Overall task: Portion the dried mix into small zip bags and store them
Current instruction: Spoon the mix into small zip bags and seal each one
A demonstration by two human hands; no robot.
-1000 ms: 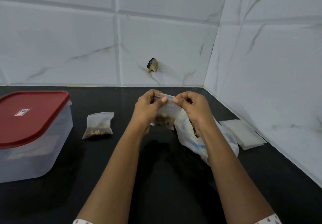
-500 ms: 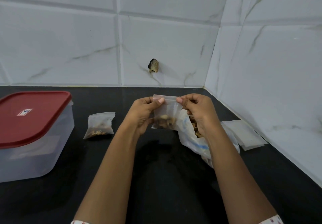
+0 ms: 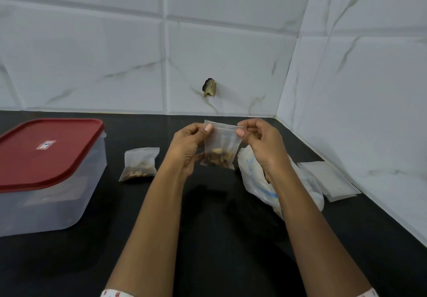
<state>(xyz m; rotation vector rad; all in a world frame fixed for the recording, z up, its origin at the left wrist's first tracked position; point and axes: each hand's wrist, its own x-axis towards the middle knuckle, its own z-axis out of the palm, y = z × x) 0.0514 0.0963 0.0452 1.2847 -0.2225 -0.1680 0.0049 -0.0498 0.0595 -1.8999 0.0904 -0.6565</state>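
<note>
I hold the small zip bag (image 3: 220,148) upright above the black surface (image 3: 208,227), my left hand (image 3: 188,148) and right hand (image 3: 261,145) each pinching a top corner, dried mix settled at its bottom

Black counter (image 3: 69,262); white veined wall tiles (image 3: 92,65); chipped hole (image 3: 209,88) in one.

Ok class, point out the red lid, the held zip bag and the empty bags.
red lid (image 3: 53,165), head view, flat top
held zip bag (image 3: 221,141), head view, clear middle
empty bags (image 3: 328,180), head view, top sheet
</note>
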